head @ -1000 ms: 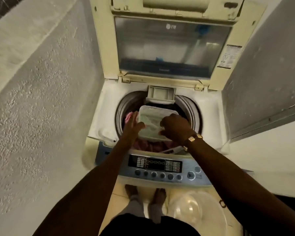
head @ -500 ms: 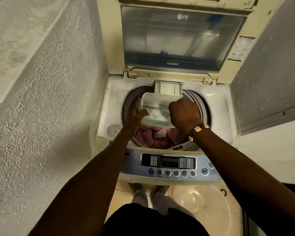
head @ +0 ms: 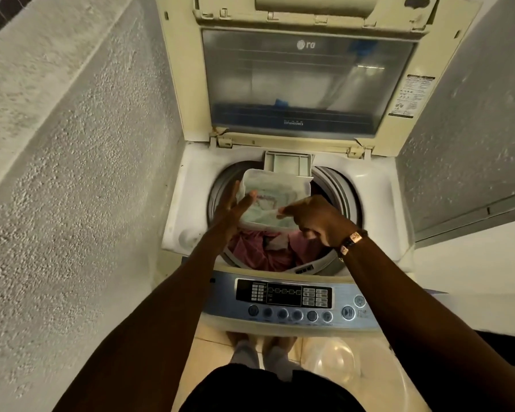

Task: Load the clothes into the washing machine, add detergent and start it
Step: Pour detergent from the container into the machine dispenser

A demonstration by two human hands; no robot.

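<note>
The top-loading washing machine (head: 191,185) stands with its lid (head: 304,81) raised. Pink clothes (head: 259,251) lie in the drum. A translucent detergent container (head: 280,188) with pale powder hangs tilted over the drum, just in front of the open detergent drawer (head: 289,163). My left hand (head: 231,209) presses its left side, thumb on the rim. My right hand (head: 315,218) hovers at its near right corner, fingers pinched on a small pale scoop (head: 275,212); most of the scoop is hidden.
The control panel (head: 283,297) with its row of buttons faces me at the front. Rough plaster walls close in on the left (head: 72,173) and right (head: 464,129). On the tiled floor by my feet is a clear plastic basin (head: 339,361).
The container has travelled from the drum's near side back toward the detergent drawer. My right hand has drawn back from over the container to its near right corner.
</note>
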